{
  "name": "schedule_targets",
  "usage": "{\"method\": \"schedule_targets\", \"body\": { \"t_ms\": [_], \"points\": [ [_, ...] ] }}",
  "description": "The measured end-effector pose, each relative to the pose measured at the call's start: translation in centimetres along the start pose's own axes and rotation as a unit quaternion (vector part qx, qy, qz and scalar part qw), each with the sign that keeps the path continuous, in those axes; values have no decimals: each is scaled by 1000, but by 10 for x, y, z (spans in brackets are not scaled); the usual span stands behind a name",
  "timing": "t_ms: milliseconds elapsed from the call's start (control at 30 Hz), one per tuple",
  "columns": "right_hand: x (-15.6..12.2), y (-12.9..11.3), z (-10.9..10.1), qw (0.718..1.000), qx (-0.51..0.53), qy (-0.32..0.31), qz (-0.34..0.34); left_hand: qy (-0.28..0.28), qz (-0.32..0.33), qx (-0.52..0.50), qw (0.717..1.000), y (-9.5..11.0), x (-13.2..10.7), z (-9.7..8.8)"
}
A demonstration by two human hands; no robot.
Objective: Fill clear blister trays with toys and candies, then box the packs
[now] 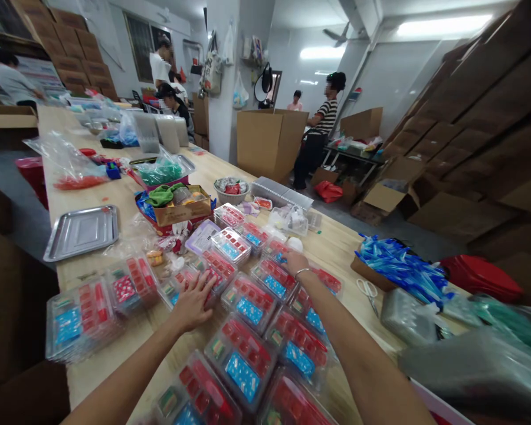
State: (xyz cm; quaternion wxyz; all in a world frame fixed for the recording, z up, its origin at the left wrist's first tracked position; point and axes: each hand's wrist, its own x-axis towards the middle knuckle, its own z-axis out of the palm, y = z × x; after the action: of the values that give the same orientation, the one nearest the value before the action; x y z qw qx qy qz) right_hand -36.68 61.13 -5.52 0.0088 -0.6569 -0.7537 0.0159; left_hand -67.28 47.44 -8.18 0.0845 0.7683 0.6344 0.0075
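Many clear plastic blister packs [249, 305] holding red and blue pieces lie across the pale wooden table [97, 366]. My left hand [193, 304] rests with spread fingers on a pack [181, 283] at the middle of the group. My right hand [297, 262], with a metal bracelet [303, 273] on its wrist, is further along, at a pack [276, 251]. Its fingers are bent down over the plastic, and whether they grip it is hidden. Neither hand lifts anything.
A steel tray [81, 232] lies at the table's left side. Nearby are a small box of mixed goods [181, 205], a bowl [230, 192], blue plastic pieces in a carton [398, 265], and scissors [367, 293]. Cardboard boxes and several co-workers stand around the table.
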Motion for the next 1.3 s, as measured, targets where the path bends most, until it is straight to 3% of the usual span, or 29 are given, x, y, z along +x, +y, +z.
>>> {"method": "schedule_targets", "body": {
  "t_ms": [200,433,533,633,700,767,833,900,1033,1167,1233,1300],
  "points": [
    [13,8,18,999,-10,-34,-17,1,-2,5,1000,-1,1,1],
    [13,13,23,997,-21,-35,-61,-7,1,-23,1000,0,-1,6],
    [16,20,31,996,-25,-25,-78,-13,11,-58,998,1,-5,-2],
    [24,28,46,996,-33,-3,-84,44,11,-72,996,-5,-16,-21],
    [28,31,52,996,-38,-1,-80,106,-50,-54,992,-17,-30,-36],
    [28,32,54,996,-42,-6,-75,148,-168,-23,974,-40,-47,-47],
    [27,30,51,996,-44,-7,-72,150,-285,2,947,-69,-64,-50],
    [24,26,47,997,-46,-13,-64,108,-339,6,934,-98,-78,-44],
    [17,21,36,998,-38,-21,-54,25,-299,19,954,-127,-92,-23],
    [16,13,11,998,-1,-39,-56,22,-290,38,956,-127,-93,-17],
    [14,-2,-5,998,10,-38,-58,22,-288,41,956,-127,-92,-18],
    [7,-32,-18,997,26,-19,-76,21,-283,41,958,-129,-91,-18]
  ]
}}
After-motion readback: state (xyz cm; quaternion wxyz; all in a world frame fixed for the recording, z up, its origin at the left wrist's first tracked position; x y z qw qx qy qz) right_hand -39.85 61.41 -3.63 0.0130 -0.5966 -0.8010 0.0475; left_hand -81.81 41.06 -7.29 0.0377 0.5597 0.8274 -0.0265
